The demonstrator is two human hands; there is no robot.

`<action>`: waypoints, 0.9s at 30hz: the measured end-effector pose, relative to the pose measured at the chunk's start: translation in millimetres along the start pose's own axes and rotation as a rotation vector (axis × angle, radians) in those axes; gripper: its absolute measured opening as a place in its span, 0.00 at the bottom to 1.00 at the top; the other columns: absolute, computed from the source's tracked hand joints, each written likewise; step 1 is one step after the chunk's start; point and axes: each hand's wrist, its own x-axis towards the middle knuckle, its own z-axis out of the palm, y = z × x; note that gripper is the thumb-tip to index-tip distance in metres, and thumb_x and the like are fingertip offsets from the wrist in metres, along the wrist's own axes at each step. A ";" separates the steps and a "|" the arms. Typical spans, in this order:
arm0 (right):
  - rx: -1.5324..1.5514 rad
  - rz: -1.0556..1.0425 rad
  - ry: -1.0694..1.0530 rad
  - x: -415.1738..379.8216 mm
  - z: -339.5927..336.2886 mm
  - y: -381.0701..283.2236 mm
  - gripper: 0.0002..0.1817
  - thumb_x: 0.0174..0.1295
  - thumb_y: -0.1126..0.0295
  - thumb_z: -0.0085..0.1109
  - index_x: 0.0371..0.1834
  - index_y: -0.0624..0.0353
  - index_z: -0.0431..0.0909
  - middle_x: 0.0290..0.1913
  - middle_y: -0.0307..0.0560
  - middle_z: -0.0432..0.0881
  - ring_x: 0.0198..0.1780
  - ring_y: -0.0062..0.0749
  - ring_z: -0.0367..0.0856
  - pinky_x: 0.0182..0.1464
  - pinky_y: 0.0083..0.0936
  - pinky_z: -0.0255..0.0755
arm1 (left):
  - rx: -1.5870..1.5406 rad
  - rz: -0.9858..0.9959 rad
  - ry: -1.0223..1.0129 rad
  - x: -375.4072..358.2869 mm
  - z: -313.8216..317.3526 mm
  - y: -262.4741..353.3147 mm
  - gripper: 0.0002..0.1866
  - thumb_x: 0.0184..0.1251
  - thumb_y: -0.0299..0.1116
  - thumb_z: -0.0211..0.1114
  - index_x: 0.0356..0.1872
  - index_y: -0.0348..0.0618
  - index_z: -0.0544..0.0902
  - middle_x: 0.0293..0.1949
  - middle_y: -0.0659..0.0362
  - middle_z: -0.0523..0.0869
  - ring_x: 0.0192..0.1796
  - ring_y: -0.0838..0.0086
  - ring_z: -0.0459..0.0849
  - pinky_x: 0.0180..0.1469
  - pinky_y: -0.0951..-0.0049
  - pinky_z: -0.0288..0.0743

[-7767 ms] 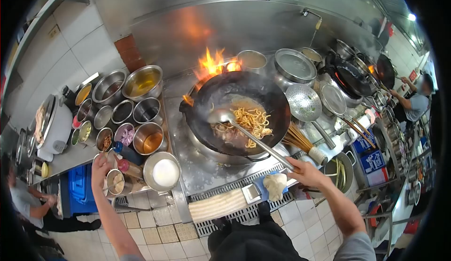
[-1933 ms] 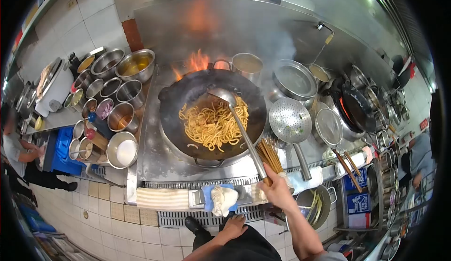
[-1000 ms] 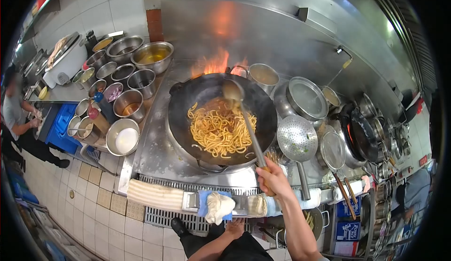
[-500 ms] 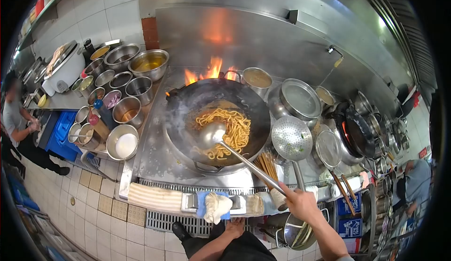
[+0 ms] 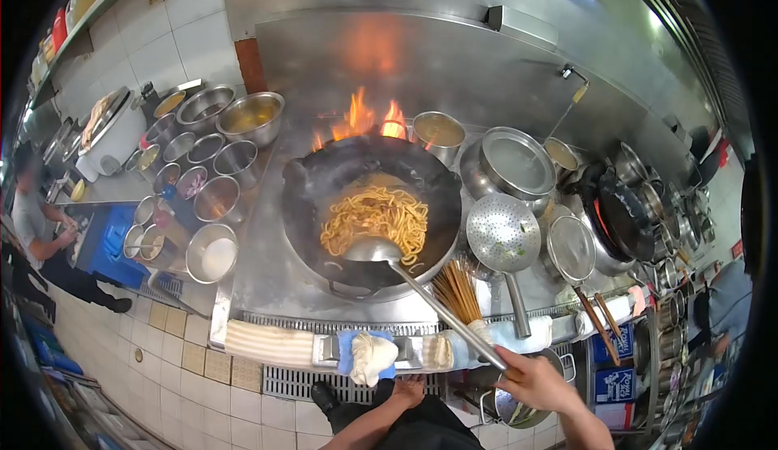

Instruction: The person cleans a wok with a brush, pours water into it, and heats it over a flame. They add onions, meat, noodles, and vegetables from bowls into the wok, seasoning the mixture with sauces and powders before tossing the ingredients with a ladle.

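A dark wok (image 5: 308, 207) sits over the burner with thick brown noodles (image 5: 377, 219) inside. My right hand (image 5: 535, 383), at the lower right, is wrapped round the handle of a long metal ladle (image 5: 374, 249). The ladle's bowl rests at the near edge of the noodles. Low in the middle, my left hand (image 5: 408, 391) is just below the stove's front rail, near a knotted cloth (image 5: 373, 357); its fingers are partly hidden and I cannot make out whether it holds anything.
Flames (image 5: 356, 116) rise behind the wok. Metal bowls (image 5: 212, 253) crowd the left side. A perforated strainer (image 5: 503, 233) and bamboo sticks (image 5: 458, 292) lie to the right. One person (image 5: 36, 215) stands far left, another (image 5: 724, 308) far right.
The ladle's bowl has moved toward me, from over the noodles to their near edge, and my right hand has drawn back and lower. The view has shifted slightly.
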 end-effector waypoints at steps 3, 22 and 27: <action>-0.171 -0.051 0.035 -38.1 -41.3 0.5 0.35 0.55 0.66 0.71 0.69 0.58 0.72 0.26 0.51 0.83 0.29 0.52 0.83 0.34 0.37 0.77 | -0.063 -0.024 -0.043 1.5 10.2 2.8 0.33 0.71 0.39 0.44 0.77 0.45 0.57 0.80 0.54 0.55 0.81 0.59 0.53 0.78 0.42 0.43; 0.122 0.119 0.178 2.1 -14.0 46.1 0.37 0.53 0.76 0.71 0.70 0.61 0.70 0.22 0.45 0.76 0.23 0.23 0.76 0.30 0.26 0.72 | -0.010 0.151 0.112 21.8 11.1 4.0 0.38 0.65 0.45 0.61 0.72 0.34 0.62 0.71 0.41 0.68 0.73 0.49 0.66 0.73 0.47 0.58; 0.790 0.200 0.254 46.6 81.5 42.9 0.41 0.62 0.78 0.64 0.78 0.60 0.56 0.24 0.33 0.74 0.23 0.13 0.67 0.23 0.17 0.64 | -0.110 0.178 0.256 11.3 34.1 -4.8 0.36 0.64 0.43 0.61 0.71 0.36 0.64 0.69 0.40 0.69 0.73 0.46 0.65 0.73 0.47 0.58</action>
